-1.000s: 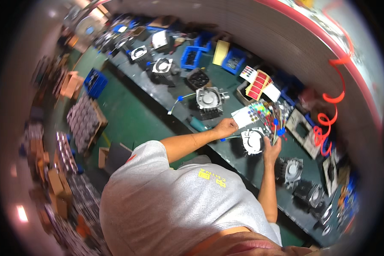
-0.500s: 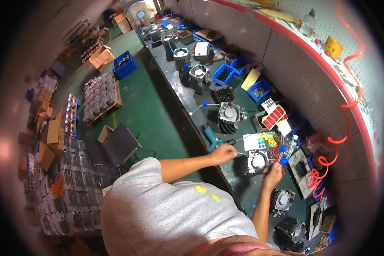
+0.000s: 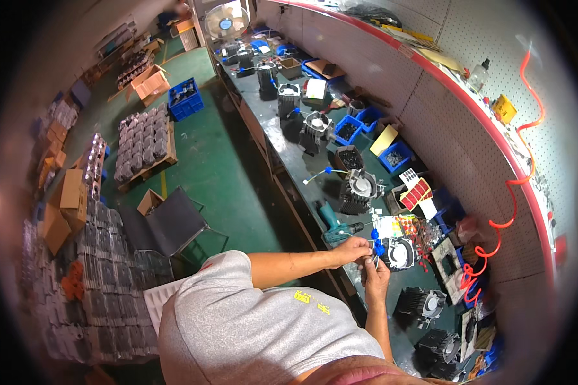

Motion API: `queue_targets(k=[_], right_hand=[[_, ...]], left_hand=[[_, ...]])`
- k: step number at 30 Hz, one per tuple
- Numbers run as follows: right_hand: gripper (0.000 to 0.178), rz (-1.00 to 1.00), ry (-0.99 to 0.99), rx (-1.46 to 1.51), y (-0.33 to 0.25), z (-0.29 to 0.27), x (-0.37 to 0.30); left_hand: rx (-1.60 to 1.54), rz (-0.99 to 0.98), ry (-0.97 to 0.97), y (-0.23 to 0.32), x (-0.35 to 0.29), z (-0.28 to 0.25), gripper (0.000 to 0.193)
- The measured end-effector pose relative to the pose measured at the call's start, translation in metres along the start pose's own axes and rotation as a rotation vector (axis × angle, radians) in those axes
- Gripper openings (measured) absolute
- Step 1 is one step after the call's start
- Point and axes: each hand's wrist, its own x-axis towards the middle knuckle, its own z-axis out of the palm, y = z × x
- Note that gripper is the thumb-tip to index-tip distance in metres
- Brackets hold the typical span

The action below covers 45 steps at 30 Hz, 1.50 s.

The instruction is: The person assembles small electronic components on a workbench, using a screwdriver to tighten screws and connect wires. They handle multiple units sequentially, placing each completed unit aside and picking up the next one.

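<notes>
My left hand and my right hand are close together over the bench, fingers pinched. Between them are thin pale wires with blue fittings standing up from the fingertips. Just to the right of my hands sits a black finned heat sink with a round fan on its face. A teal power drill lies beyond my left hand, near the bench edge. Behind the fan unit is a sheet of coloured round stickers. The wire ends inside my fingers are hidden.
More fan units stand along the bench, including one beyond the drill and one nearer me. Blue bins of small parts line the back. A coiled red air hose hangs at the right. A dark chair stands at the left.
My right hand has moved left from beside the fan unit, bringing the blue fittings to my left hand. My left hand has shifted slightly right. The head view has turned a little.
</notes>
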Motion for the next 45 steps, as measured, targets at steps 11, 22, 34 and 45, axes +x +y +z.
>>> queue_targets(k=[11,22,34,45], right_hand=[[0.031,0.099,0.075,-0.004,-0.013,0.03,-0.022],[0.033,0.15,0.204,0.256,-0.006,-0.017,-0.067],[0.037,0.102,0.166,0.195,0.009,-0.142,-0.11],[0.04,0.086,0.151,0.193,0.018,-0.248,-0.152]], left_hand=[[0.105,0.186,0.115,-0.009,-0.024,-0.028,0.015],[0.309,0.428,-0.13,0.034,-0.051,0.06,0.018],[0.836,1.249,-0.729,0.117,-0.083,0.24,0.032],[0.941,1.278,-0.894,0.068,-0.047,0.363,0.034]])
